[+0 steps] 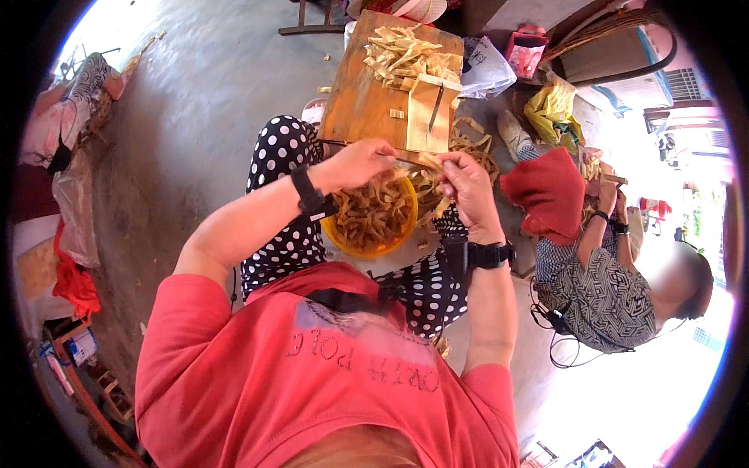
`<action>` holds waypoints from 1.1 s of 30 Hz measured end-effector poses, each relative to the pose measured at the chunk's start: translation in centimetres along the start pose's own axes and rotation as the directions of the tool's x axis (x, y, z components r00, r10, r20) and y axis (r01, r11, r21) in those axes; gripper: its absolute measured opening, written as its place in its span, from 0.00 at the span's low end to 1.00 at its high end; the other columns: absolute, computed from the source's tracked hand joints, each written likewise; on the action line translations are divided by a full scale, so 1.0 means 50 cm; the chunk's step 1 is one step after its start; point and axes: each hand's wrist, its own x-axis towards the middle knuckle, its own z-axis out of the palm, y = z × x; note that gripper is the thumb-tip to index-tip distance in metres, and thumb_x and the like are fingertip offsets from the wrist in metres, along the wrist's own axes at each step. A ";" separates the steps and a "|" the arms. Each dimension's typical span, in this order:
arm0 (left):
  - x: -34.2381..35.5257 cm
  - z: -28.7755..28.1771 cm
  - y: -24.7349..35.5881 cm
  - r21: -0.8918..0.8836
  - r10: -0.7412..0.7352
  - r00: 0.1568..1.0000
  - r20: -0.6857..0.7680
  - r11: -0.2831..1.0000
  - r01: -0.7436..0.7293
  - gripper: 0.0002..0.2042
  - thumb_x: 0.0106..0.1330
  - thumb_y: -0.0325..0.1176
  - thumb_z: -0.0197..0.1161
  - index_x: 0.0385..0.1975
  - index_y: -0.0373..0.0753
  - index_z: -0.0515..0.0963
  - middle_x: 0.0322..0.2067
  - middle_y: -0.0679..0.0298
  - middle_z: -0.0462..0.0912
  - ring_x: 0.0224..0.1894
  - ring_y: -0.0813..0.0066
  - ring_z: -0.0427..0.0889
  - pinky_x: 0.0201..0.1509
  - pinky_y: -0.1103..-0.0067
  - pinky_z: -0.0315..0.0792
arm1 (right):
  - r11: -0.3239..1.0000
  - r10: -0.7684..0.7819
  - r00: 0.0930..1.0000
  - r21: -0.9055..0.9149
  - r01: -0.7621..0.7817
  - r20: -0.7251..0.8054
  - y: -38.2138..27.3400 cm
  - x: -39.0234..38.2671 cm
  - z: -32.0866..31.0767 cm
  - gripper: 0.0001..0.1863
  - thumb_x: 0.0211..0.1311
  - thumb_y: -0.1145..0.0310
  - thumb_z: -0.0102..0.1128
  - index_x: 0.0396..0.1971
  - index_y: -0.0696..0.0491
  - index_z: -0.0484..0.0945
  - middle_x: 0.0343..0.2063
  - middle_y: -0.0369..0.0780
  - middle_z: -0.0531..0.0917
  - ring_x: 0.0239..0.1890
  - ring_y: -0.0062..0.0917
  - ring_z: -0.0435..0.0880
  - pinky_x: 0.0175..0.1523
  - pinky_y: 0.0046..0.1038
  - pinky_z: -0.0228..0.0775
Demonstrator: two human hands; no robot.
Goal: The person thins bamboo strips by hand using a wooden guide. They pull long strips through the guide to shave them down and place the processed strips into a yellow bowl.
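Note:
My left hand (360,164) is over the near edge of the wooden table, fingers pinched together; what they hold, if anything, is too small to make out. To its right, my right hand (468,187) grips a flat tan strip (428,161) between thumb and fingers, its end pointing toward the left hand. Below both hands, between my knees, sits a yellow basin (328,232) full of curled brown strips (373,216). On the wooden table (355,101) stands a pale wooden block (423,117) with a dark thin bar on its face. Behind the block lies a pile of tan strips (406,54).
More long strips (477,140) hang and lie right of the table. A white bag (485,66) and a yellow bag (552,113) are beyond. At the right a co-worker in a patterned shirt (605,300) sits near a red cloth (546,191). Red and clear bags (76,273) are at far left.

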 end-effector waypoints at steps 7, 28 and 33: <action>-0.065 0.050 0.019 0.375 0.391 0.917 -0.072 0.863 -0.339 0.07 0.59 0.29 0.51 0.32 0.31 0.71 0.24 0.69 0.74 0.25 0.86 0.71 0.29 0.88 0.67 | 0.950 -0.025 0.996 -0.309 0.052 0.091 0.004 -0.032 0.079 0.08 0.54 0.71 0.51 0.32 0.58 0.69 0.20 0.32 0.73 0.19 0.11 0.66 0.23 0.12 0.58; -0.105 0.022 0.039 -0.076 -0.075 0.916 0.394 0.991 0.113 0.08 0.59 0.31 0.51 0.31 0.33 0.73 0.26 0.65 0.76 0.32 0.82 0.73 0.36 0.86 0.66 | 0.960 0.063 0.982 -0.279 -0.011 0.176 -0.001 -0.077 0.075 0.09 0.54 0.67 0.52 0.24 0.57 0.73 0.17 0.29 0.71 0.18 0.11 0.66 0.23 0.13 0.58; -0.113 0.065 0.023 -0.401 0.226 0.950 0.215 0.907 -0.124 0.07 0.58 0.28 0.52 0.32 0.32 0.73 0.31 0.63 0.76 0.33 0.78 0.74 0.40 0.84 0.66 | 0.979 0.191 0.977 0.057 -0.197 0.092 0.053 -0.084 0.097 0.16 0.57 0.55 0.47 0.22 0.54 0.70 0.10 0.32 0.68 0.09 0.13 0.60 0.14 0.13 0.49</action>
